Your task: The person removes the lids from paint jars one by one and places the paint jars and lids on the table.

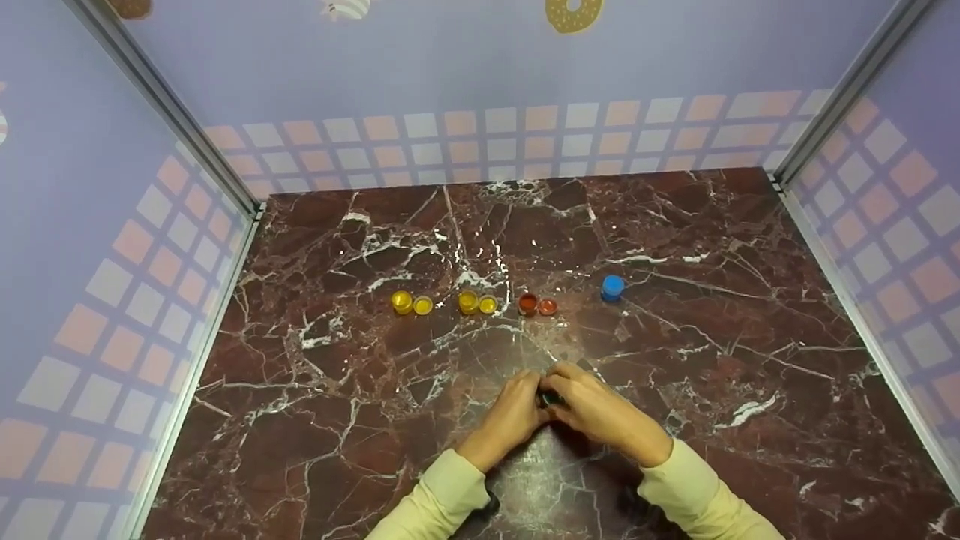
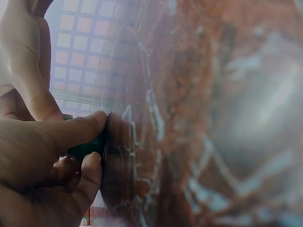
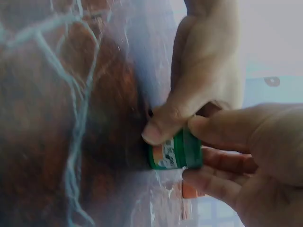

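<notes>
Both hands are meeting at the near middle of the dark red marble counter point(image 1: 750, 247), working on a small green paint pot point(image 3: 174, 151) that is standing on the stone between them. The left hand point(image 1: 510, 416) is pinching the pot's body, its grip narrow, thumb and fingertip pressed to the labelled side. The right hand point(image 1: 600, 412) is curling thumb and fingers around the pot's green lid point(image 3: 191, 149), its grip closed on it. Farther back, well apart from the hands, a row is sitting across the counter: two open yellow pots point(image 1: 402, 301) point(image 1: 468, 301) with lids beside them, an open red-orange pot point(image 1: 528, 304) with its lid, and a closed blue pot point(image 1: 613, 287).
</notes>
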The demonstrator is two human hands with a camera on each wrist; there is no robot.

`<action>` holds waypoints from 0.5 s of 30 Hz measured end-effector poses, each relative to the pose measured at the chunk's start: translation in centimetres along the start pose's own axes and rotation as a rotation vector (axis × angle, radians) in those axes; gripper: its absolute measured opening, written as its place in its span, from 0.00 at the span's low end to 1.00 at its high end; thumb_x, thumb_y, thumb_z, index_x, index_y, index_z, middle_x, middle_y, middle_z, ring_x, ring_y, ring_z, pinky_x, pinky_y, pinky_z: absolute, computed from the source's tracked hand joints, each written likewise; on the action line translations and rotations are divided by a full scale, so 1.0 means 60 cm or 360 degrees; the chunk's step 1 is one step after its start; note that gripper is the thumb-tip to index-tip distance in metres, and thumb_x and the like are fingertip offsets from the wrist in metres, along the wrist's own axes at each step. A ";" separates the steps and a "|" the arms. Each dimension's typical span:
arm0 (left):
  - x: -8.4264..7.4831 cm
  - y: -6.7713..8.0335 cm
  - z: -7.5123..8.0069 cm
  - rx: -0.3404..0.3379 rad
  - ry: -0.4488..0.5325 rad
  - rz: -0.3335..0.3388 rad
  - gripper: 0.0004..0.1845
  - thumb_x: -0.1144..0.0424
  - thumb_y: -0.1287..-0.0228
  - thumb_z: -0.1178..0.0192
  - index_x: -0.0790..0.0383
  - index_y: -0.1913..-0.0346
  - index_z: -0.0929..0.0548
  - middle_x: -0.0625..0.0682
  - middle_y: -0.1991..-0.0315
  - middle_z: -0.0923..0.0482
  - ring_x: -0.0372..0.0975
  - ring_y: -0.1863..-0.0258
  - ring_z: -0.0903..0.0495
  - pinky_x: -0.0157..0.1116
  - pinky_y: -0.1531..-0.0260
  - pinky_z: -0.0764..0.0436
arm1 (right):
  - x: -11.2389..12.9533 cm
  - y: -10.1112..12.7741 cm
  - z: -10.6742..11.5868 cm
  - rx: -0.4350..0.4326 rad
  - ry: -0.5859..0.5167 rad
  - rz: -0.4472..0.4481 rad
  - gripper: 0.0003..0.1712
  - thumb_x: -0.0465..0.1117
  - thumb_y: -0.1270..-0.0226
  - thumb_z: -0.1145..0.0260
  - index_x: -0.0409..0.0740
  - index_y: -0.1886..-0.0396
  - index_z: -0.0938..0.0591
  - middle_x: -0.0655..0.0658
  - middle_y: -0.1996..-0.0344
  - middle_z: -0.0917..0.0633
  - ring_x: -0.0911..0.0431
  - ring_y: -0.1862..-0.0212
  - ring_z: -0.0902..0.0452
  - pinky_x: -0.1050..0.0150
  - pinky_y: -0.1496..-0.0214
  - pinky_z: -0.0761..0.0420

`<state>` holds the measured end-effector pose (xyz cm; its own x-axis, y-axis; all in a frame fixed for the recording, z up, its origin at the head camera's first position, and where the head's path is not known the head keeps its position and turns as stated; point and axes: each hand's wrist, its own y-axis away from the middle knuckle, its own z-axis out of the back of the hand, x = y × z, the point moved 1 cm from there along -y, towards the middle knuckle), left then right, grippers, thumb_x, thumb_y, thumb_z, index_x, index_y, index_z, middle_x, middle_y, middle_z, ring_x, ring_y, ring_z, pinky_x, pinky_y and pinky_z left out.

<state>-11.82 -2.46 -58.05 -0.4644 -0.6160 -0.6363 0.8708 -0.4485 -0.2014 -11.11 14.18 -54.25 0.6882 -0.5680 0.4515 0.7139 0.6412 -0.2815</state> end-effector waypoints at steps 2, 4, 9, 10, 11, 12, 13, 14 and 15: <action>-0.001 0.000 0.000 0.0010 -0.0007 0.0005 0.18 0.67 0.51 0.22 0.65 0.60 0.20 0.53 0.65 0.20 0.46 0.63 0.19 0.41 0.59 0.19 | -0.003 -0.001 0.005 0.0057 -0.0024 0.0034 0.16 0.26 0.45 0.25 0.33 0.55 0.15 0.42 0.56 0.18 0.51 0.54 0.20 0.58 0.51 0.16; -0.002 0.000 0.001 0.0023 -0.0004 0.0013 0.19 0.66 0.50 0.21 0.66 0.58 0.19 0.55 0.63 0.19 0.48 0.60 0.18 0.42 0.56 0.18 | -0.005 -0.004 0.008 0.0092 -0.0036 0.0079 0.16 0.25 0.46 0.25 0.34 0.56 0.15 0.43 0.56 0.18 0.52 0.54 0.19 0.58 0.50 0.17; -0.002 -0.001 0.001 0.0062 0.0049 0.0034 0.21 0.65 0.50 0.21 0.67 0.55 0.17 0.55 0.60 0.17 0.48 0.57 0.17 0.42 0.52 0.18 | -0.008 -0.006 0.011 0.0148 -0.0051 0.0121 0.19 0.22 0.51 0.28 0.35 0.56 0.13 0.44 0.54 0.15 0.51 0.50 0.18 0.57 0.46 0.17; -0.002 -0.001 0.001 0.0063 0.0054 0.0028 0.21 0.65 0.51 0.21 0.67 0.55 0.17 0.55 0.60 0.17 0.48 0.57 0.17 0.42 0.52 0.18 | -0.008 -0.006 0.011 0.0148 -0.0048 0.0132 0.20 0.21 0.52 0.28 0.36 0.56 0.13 0.44 0.53 0.15 0.51 0.50 0.18 0.57 0.45 0.17; -0.002 -0.002 0.001 0.0059 0.0060 0.0019 0.20 0.66 0.51 0.21 0.66 0.55 0.17 0.55 0.60 0.17 0.47 0.57 0.17 0.41 0.52 0.18 | -0.009 -0.006 0.011 0.0150 -0.0041 0.0141 0.21 0.21 0.53 0.29 0.36 0.56 0.12 0.44 0.53 0.15 0.51 0.50 0.18 0.57 0.45 0.17; -0.001 -0.002 0.001 0.0053 0.0065 0.0010 0.20 0.66 0.51 0.21 0.66 0.56 0.17 0.55 0.60 0.17 0.47 0.57 0.17 0.41 0.53 0.18 | -0.009 -0.005 0.010 0.0149 -0.0035 0.0149 0.21 0.21 0.53 0.30 0.37 0.56 0.12 0.45 0.53 0.14 0.51 0.49 0.18 0.57 0.45 0.17; -0.001 -0.002 0.001 0.0048 0.0062 0.0004 0.20 0.66 0.52 0.20 0.66 0.56 0.17 0.54 0.61 0.17 0.46 0.58 0.17 0.40 0.53 0.18 | -0.010 -0.004 0.010 0.0146 -0.0029 0.0159 0.21 0.21 0.53 0.30 0.38 0.56 0.12 0.45 0.53 0.14 0.51 0.49 0.18 0.57 0.45 0.17; -0.001 -0.003 0.001 0.0045 0.0057 -0.0005 0.19 0.66 0.52 0.20 0.65 0.57 0.17 0.54 0.62 0.18 0.46 0.59 0.17 0.40 0.54 0.18 | -0.011 -0.004 0.009 0.0145 -0.0027 0.0164 0.21 0.21 0.53 0.30 0.39 0.56 0.12 0.45 0.52 0.14 0.51 0.49 0.18 0.57 0.44 0.18; -0.001 -0.003 0.001 0.0044 0.0060 -0.0004 0.19 0.66 0.52 0.20 0.65 0.58 0.17 0.54 0.63 0.18 0.46 0.60 0.17 0.40 0.55 0.18 | -0.012 -0.003 0.009 0.0140 -0.0029 0.0166 0.22 0.21 0.52 0.31 0.40 0.56 0.12 0.46 0.52 0.14 0.51 0.49 0.19 0.57 0.44 0.18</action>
<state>-11.94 -2.40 -57.95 -0.4599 -0.5903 -0.6634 0.8645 -0.4683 -0.1827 -11.79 14.76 -54.09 0.7551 -0.4867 0.4393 0.6238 0.7396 -0.2527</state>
